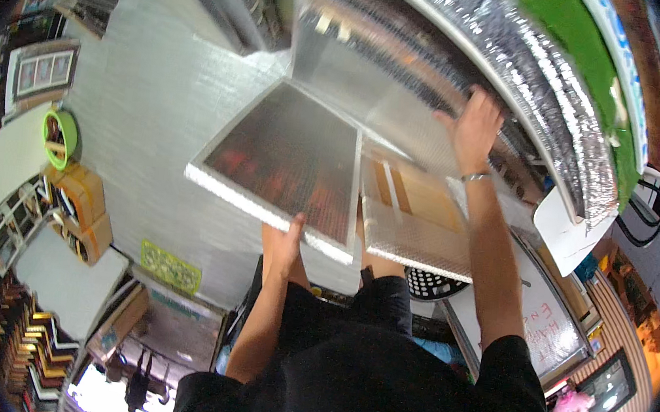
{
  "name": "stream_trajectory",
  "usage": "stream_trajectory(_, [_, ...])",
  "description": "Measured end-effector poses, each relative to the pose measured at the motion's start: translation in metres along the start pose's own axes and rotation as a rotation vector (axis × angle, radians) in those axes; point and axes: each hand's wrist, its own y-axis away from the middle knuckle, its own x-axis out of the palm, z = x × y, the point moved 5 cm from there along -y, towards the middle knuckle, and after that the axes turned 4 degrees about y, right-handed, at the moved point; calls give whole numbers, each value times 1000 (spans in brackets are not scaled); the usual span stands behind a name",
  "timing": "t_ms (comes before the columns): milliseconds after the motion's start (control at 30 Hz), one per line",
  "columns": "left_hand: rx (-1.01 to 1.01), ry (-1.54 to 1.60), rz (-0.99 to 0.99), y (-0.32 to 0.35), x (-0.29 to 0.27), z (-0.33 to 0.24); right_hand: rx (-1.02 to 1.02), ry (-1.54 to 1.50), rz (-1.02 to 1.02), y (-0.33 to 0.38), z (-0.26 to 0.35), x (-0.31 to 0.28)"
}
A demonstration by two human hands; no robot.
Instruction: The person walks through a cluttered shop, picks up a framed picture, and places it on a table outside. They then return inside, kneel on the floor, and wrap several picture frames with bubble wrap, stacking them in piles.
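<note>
My left hand [289,247] is closed on the near edge of a bubble-wrapped picture frame [287,154]. Its dark picture with reddish patches shows through the wrap, and the frame lies tilted above my lap. Farther right, my right hand [476,129] reaches up to a row of wrapped frames [392,53] standing on edge. Its thumb points away from the fingers, which touch the upper edges there. Between my arms rests another bubble-wrapped panel [416,214], with brown cardboard and tape visible through the wrap.
Rolls of silvery bubble wrap [549,76] and green sheeting [555,13] hang over the upper right. Below my right forearm are a black perforated basket [434,284] and a whiteboard [545,322]. At left stand a green bowl [69,129], cardboard boxes [81,190] and frame-corner samples [39,337].
</note>
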Motion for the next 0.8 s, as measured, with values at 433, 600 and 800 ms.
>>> stream_trajectory(433, [-44,-46,3,-3,0,13,-91,-205,96,106,51,-17])
stream_trajectory(600, [1,-50,-23,-6,4,15,-103,-180,84,101,52,-17])
stream_trajectory(800, [74,-112,-34,-10,6,15,-78,-56,70,66,27,2])
